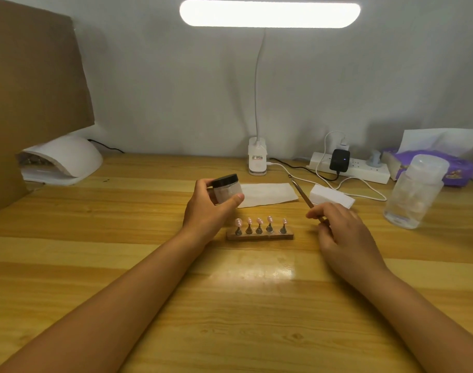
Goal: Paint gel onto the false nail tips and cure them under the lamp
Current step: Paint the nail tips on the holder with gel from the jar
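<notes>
Two forearms enter from 7 and 5 o'clock over the wooden bench (pixel 230 305). The left hand (pixel 211 211) grips a small clear jar (pixel 226 188), fingers behind and thumb curled across its front. The jar is raised and tilted, its black lid still on. The right hand (pixel 343 232) pinches a slim tool (pixel 302 195) low on its shaft, its far end pointing to 11 o'clock.

Between the hands, just toward the viewer, sits the wooden stand (pixel 260 236) carrying five pink false nail tips (pixel 259 221) on dark pegs. The white curing lamp (pixel 65 157) lies well apart at 10 o'clock of the stand, partly under a cardboard sheet (pixel 36 76). At 12 o'clock lie a paper wipe (pixel 267 194) and the clip base of the desk lamp (pixel 269 13). A white block (pixel 332 197) is at 1 o'clock and a clear bottle (pixel 415 189) at 3 o'clock.

Handling, as judged: the jar looks light, rigid and smooth-walled — likely slippery. A grip round the wall suits it while the lid is turned. The nail tips appear thin, very light and only perched on their pegs, so wet gel or a sideways nudge could dislodge them. The stand's base is the safer place to take hold — at its two short ends, kept level — when moving it toward the curing lamp.
</notes>
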Tool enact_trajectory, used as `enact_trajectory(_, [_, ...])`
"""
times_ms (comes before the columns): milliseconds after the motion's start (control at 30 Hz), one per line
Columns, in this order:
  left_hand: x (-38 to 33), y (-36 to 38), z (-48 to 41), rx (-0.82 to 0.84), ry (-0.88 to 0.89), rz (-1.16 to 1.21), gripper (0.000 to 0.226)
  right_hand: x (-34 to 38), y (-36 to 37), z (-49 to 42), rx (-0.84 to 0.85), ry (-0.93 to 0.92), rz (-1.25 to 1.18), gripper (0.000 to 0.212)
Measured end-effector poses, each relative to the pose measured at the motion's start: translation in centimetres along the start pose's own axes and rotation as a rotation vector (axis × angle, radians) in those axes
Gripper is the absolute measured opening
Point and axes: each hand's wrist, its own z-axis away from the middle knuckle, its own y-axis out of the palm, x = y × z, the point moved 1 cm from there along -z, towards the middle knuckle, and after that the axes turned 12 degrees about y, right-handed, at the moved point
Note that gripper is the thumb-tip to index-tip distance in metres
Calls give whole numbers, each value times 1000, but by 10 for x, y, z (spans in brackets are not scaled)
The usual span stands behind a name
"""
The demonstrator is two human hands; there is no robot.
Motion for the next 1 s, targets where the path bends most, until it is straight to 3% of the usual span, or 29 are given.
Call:
enact_trajectory(700, [-2, 2, 1, 34, 18, -11, 67, -3, 10, -5, 181, 56, 294, 48])
enact_trajectory(1000, [-1, 3, 1, 53, 27, -30, 65, -4, 11, -4, 191, 45, 268, 47])
